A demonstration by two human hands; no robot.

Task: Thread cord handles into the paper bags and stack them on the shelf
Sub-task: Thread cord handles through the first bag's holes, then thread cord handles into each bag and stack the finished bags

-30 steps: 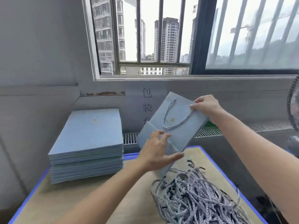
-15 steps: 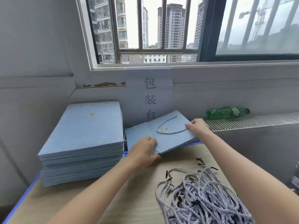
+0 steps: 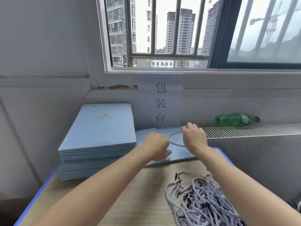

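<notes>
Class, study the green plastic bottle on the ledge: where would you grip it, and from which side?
Probably around the middle of the green plastic bottle, coming from above. It lies on its side along the ledge, cap to the right, wall close behind, so its round body is open from the top.

In the centre of the frame a flat blue paper bag (image 3: 179,154) with a cord handle (image 3: 175,141) lies at the far edge of the worktop (image 3: 130,201). The left hand (image 3: 156,148) and right hand (image 3: 194,137) rest on it. A stack of blue bags (image 3: 101,137) stands at left, loose cords (image 3: 205,203) at lower right, and a green bottle (image 3: 236,119) lies at right.
</notes>
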